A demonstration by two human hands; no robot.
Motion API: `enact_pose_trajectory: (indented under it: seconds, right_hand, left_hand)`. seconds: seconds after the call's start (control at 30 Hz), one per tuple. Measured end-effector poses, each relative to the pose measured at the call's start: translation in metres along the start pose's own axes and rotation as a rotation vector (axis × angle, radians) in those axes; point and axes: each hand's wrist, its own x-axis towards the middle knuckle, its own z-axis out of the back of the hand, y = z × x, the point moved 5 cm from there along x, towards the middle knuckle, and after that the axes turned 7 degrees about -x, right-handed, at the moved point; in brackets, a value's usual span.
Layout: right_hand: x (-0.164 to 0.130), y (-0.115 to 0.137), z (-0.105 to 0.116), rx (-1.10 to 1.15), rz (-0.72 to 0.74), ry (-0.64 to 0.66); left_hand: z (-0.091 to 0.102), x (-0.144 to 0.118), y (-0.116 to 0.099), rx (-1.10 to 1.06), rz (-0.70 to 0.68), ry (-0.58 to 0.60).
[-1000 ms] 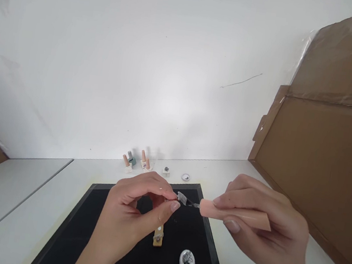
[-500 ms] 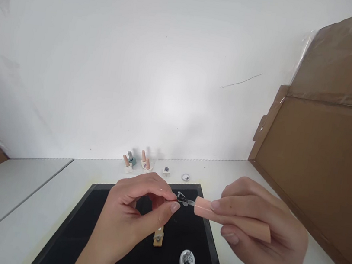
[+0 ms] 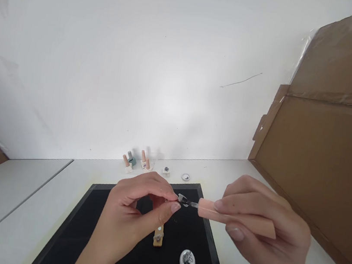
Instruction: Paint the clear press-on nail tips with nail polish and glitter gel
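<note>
My left hand (image 3: 137,207) is closed in a pinch, thumb against forefinger, on the left end of a small clear piece with a dark part (image 3: 182,198); its exact kind is too small to make out. From the right, my right hand (image 3: 266,236) grips the long peach cap of a nail polish brush (image 3: 237,218). The brush tip points left and meets the small piece, just beyond my left fingertips. Both are held above a black mat (image 3: 92,212). My left hand partly covers a narrow yellow-tan strip (image 3: 158,238) with a small clear ring-like item on it.
On the mat's right lies a round white dish (image 3: 187,262) with silvery bits. Along the back wall stand several nail polish bottles (image 3: 128,164), a small open bottle (image 3: 166,171) and a small white round lid (image 3: 186,177). A cardboard panel (image 3: 325,140) rises at the right.
My right hand has shifted slightly right with the brush, its tip sliding outward along the small piece. My left hand stays nearly still, its pinched piece tilted a little differently.
</note>
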Motion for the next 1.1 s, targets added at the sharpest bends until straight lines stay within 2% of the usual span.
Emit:
enact_pose_trajectory:
  seconds: [0.17,0.4,0.6,0.87,1.1]
  right_hand:
    - [-0.003,-0.001,0.001,0.025,-0.019,-0.067]
    - [-0.001,-0.001,-0.001,0.078,-0.042,-0.009]
    - [-0.007,-0.006,0.001,0.096,-0.108,-0.049]
    - [-0.003,-0.006,-0.002,0.161,-0.145,0.08]
    - [-0.008,-0.011,0.002,0.128,-0.16,-0.028]
  left_hand:
    - [0.002,-0.001,0.003,0.004,-0.01,0.0]
    - [0.001,-0.003,-0.002,0.065,-0.102,0.011]
    - [0.001,-0.009,-0.004,0.099,-0.16,0.021]
    - [-0.006,-0.005,-0.012,0.152,-0.222,0.063]
    - [-0.002,-0.012,-0.01,0.16,-0.234,0.055]
